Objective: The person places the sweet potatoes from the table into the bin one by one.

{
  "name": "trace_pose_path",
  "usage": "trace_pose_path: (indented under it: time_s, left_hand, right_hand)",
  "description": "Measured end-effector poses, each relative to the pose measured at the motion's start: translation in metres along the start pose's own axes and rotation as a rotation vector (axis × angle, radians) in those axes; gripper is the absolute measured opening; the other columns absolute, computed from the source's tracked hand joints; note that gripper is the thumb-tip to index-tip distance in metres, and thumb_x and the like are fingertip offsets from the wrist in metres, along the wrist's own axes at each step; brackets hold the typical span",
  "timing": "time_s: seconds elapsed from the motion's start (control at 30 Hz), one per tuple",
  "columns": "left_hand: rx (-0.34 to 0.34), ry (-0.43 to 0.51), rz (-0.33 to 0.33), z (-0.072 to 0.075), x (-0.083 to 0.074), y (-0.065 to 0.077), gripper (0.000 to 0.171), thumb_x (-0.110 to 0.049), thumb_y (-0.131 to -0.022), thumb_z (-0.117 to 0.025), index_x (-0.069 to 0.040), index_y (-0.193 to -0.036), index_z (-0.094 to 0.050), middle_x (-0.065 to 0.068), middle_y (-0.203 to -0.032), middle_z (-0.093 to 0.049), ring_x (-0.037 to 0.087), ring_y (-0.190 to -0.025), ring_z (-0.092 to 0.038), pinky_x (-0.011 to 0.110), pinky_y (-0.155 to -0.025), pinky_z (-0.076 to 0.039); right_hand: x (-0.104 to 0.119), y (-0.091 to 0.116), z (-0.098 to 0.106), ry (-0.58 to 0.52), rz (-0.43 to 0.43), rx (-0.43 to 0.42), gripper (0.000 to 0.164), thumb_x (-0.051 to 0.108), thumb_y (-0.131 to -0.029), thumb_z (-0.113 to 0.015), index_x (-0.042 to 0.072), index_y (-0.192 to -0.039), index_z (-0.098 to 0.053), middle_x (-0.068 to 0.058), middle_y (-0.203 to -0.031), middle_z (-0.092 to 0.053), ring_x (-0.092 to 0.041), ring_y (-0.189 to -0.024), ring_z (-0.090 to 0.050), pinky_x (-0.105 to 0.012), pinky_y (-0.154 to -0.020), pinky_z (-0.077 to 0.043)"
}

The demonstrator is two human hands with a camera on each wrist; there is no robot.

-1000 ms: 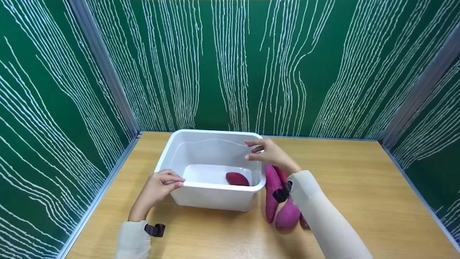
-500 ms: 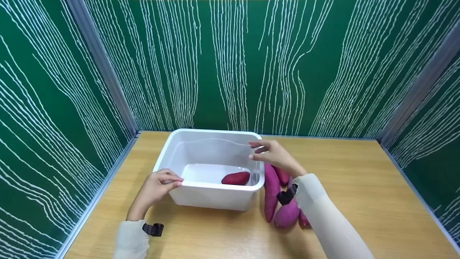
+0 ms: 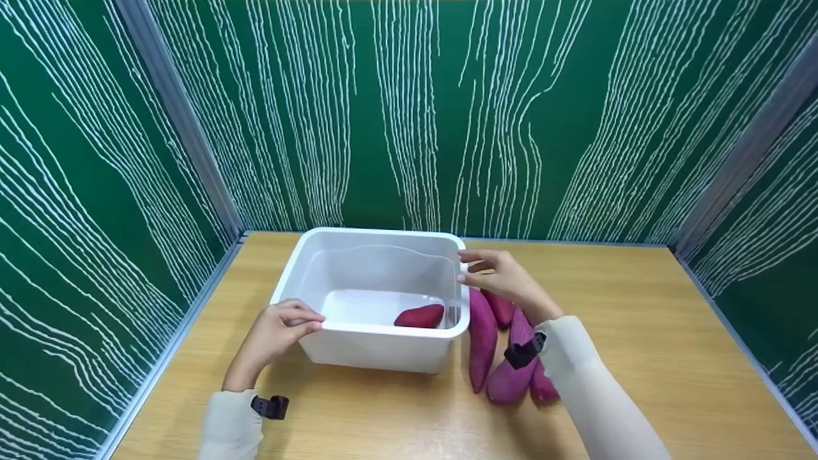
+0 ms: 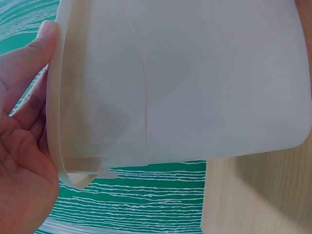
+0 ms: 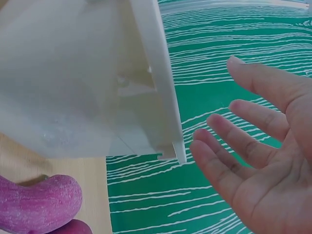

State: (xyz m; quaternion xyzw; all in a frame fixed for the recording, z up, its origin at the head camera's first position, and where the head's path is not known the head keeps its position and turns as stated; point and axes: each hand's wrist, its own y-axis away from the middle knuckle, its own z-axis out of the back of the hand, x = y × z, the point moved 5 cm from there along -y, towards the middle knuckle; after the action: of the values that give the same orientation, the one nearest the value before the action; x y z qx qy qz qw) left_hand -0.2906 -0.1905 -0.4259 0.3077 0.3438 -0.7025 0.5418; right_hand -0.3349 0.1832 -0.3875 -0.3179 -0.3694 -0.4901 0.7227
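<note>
A white plastic bin (image 3: 377, 350) stands on the table, with one red sweet potato (image 3: 418, 317) lying on its floor at the near right. At the bin's near left corner my left hand (image 3: 271, 335) pinches the rim; the left wrist view shows the thumb on one side of the rim and fingers (image 4: 33, 105) partly hidden behind it. My right hand (image 3: 501, 276) hovers by the right rim, holding nothing. In the right wrist view its fingers (image 5: 251, 146) are spread and apart from the bin. Below it lie several sweet potatoes, among them a long purple one (image 3: 484, 348).
Next to the long one lie a red sweet potato (image 3: 498, 310), a thick purple one (image 3: 510, 383) and another (image 3: 543, 386), partly covered by the right sleeve. Green walls with white wavy lines (image 3: 409, 115) enclose the wooden table (image 3: 658, 345).
My right hand has drawn back to the right, from over the bin to its right rim. The red sweet potato in the bin has rolled over and settled. The left hand stays at the rim.
</note>
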Motion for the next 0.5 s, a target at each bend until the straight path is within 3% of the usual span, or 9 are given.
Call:
trace_pose_path:
  time_s: [0.17,0.5]
  left_hand:
    - [-0.001,-0.007,0.005,0.0,-0.001,0.0,0.011,-0.015,-0.079,-0.078,-0.015,-0.09,-0.079,-0.002,-0.089,-0.068,0.016,-0.089,-0.058,0.022,-0.079,-0.052]
    - [-0.001,-0.006,0.0,0.001,-0.003,0.001,0.011,-0.013,-0.079,-0.078,-0.015,-0.089,-0.079,-0.001,-0.09,-0.068,0.015,-0.088,-0.059,0.023,-0.081,-0.054]
  right_hand:
    - [-0.008,0.008,0.006,-0.013,-0.061,-0.019,0.059,0.029,-0.088,-0.071,0.004,-0.137,-0.051,-0.016,-0.138,-0.054,-0.037,-0.122,-0.052,-0.044,-0.094,-0.05]
    - [-0.028,0.033,0.02,-0.014,-0.083,-0.074,0.064,0.037,-0.09,-0.067,0.011,-0.143,-0.045,-0.016,-0.142,-0.049,-0.038,-0.127,-0.048,-0.051,-0.098,-0.046]
